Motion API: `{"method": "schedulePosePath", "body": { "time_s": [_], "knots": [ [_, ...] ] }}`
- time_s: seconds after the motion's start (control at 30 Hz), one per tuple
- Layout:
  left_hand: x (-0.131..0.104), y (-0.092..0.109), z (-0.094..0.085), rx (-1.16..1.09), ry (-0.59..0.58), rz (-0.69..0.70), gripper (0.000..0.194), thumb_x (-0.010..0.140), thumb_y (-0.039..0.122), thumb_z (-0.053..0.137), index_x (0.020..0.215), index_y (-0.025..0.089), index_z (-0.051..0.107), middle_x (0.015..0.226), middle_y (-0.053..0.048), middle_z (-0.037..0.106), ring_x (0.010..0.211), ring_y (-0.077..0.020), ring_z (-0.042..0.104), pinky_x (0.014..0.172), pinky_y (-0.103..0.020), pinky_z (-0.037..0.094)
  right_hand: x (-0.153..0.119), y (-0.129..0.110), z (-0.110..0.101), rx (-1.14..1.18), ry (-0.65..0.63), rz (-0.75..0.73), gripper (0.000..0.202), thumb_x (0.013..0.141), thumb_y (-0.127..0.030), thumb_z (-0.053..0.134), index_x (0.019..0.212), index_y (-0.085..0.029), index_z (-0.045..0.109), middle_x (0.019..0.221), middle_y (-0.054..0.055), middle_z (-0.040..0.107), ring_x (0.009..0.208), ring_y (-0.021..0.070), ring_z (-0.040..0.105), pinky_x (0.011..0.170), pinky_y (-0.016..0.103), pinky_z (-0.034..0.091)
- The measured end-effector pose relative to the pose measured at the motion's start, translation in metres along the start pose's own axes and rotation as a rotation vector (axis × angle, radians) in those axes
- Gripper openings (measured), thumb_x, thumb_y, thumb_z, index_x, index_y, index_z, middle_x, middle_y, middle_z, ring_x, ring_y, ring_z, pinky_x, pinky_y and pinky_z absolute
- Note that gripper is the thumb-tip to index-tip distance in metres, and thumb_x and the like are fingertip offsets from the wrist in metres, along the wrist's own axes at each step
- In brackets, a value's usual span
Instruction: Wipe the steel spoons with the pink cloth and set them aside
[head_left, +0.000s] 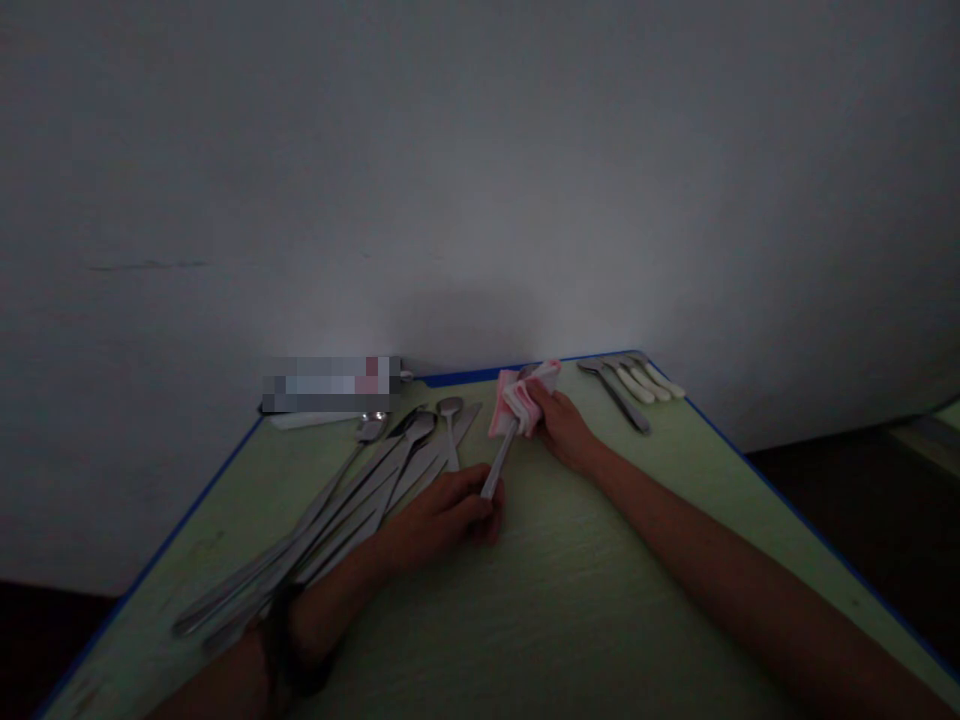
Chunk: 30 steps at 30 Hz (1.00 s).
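My left hand (457, 505) is closed on the handle end of a metal cutlery piece (500, 462), which slants up and away over the table. A pink and white cloth (516, 408) is folded around its far end, so I cannot tell whether it is a spoon or a fork. My right hand (566, 430) grips that cloth from the right, thumb and fingers pressed against it. Close to my left hand lies a small spoon (450, 408), beside several long-handled metal utensils (330, 500) in a loose heap, partly hidden by my left forearm.
The pale green table (570, 600) has a blue edge and stands against a grey wall (480, 180). At the back right lie a dark metal utensil (619, 400) and several white-handled ones (637, 383). A blurred-out package (330, 385) sits at the back left.
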<state>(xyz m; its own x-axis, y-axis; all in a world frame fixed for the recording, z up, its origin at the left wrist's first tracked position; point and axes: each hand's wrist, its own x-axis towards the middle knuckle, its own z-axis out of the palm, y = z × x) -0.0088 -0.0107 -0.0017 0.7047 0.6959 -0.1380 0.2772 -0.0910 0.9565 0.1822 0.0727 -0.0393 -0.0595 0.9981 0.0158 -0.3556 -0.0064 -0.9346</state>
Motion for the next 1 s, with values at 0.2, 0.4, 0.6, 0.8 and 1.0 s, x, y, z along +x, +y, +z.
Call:
{"method": "schedulePosePath", "body": {
  "time_s": [0.2,0.4,0.6,0.8,1.0],
  "knots": [
    [0.000,0.002,0.001,0.046,0.013,-0.036,0.015,0.084,0.021,0.038,0.081,0.017,0.052,0.068,0.002,0.058,0.059,-0.0113,0.050,0.055,-0.022,0.039,0.000,0.001,-0.001,-0.008,0.008,-0.017,0.043,0.067,-0.059,0.063,0.072,-0.017,0.058,0.059,-0.002,0.055,0.051,0.0102,0.046,0.048,0.023,0.036],
    [-0.001,0.005,0.000,0.071,0.012,-0.039,0.013,0.083,0.023,0.040,0.075,0.018,0.049,0.062,0.004,0.051,0.055,-0.0109,0.046,0.052,-0.022,0.037,-0.002,0.000,-0.001,-0.112,0.075,-0.098,0.043,0.068,-0.059,0.061,0.071,-0.017,0.058,0.059,-0.001,0.055,0.053,0.0111,0.046,0.051,0.024,0.036],
    [0.000,0.005,-0.003,0.156,0.029,-0.026,0.023,0.082,0.022,0.037,0.061,0.018,0.045,0.055,0.004,0.045,0.052,-0.0107,0.042,0.053,-0.022,0.035,-0.014,-0.014,0.004,-0.271,0.288,-0.236,0.045,0.073,-0.060,0.053,0.072,-0.016,0.058,0.062,0.001,0.053,0.060,0.0128,0.044,0.054,0.025,0.034],
    [0.000,-0.005,-0.004,0.097,-0.003,-0.044,0.025,0.082,0.025,0.035,0.059,0.019,0.044,0.051,0.003,0.044,0.048,-0.0113,0.040,0.048,-0.023,0.033,-0.013,-0.013,0.003,-0.274,0.272,-0.232,0.042,0.073,-0.059,0.055,0.066,-0.018,0.054,0.060,0.000,0.051,0.058,0.0119,0.041,0.054,0.025,0.034],
    [0.001,-0.008,-0.001,0.152,0.130,-0.052,0.045,0.093,0.041,0.026,0.056,0.019,0.040,0.048,0.005,0.040,0.045,-0.0098,0.035,0.049,-0.023,0.032,-0.006,-0.008,-0.005,-0.323,0.094,-0.192,0.042,0.074,-0.058,0.054,0.071,-0.017,0.058,0.065,0.000,0.055,0.058,0.0116,0.044,0.058,0.025,0.036]
  ]
}}
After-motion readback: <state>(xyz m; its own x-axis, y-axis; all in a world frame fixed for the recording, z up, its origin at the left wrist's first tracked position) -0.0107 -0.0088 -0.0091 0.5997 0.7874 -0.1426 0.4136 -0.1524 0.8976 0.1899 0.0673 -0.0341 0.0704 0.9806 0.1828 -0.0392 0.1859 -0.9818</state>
